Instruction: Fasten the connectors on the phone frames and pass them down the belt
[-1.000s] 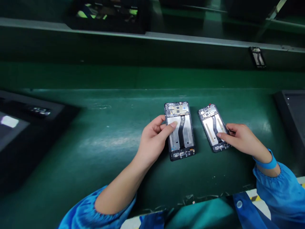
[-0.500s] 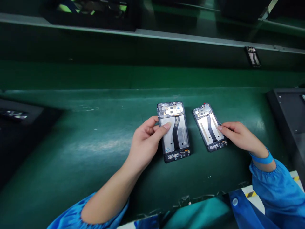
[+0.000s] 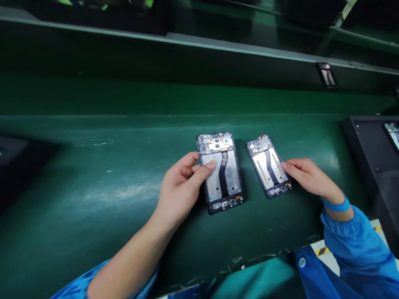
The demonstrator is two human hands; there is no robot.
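My left hand point(image 3: 181, 185) is closed on the left edge of an opened smartphone point(image 3: 230, 172), thumb on its silver back. The circuit board shows at its top, and a dark ribbon cable runs down the middle. To its right a second opened smartphone point(image 3: 260, 166) lies tilted on the green surface, with two beige strips on its silver battery bay. At that phone's right edge the fingers of my right hand point(image 3: 307, 176) are pinched together on a thin cable point(image 3: 279, 158) standing out from the frame. The fingertips under the thumb are partly hidden.
A green work surface point(image 3: 124, 166) spreads around both phones. Another opened phone point(image 3: 327, 75) leans near the rear ledge point(image 3: 218, 46). On the right stands a black tray point(image 3: 363, 153) with a phone part point(image 3: 393, 135); a dark blurred tray point(image 3: 18, 166) is at left.
The view has shifted slightly to the right, so everything sits a little further left. Both hands keep their grips, and the phones stay side by side.
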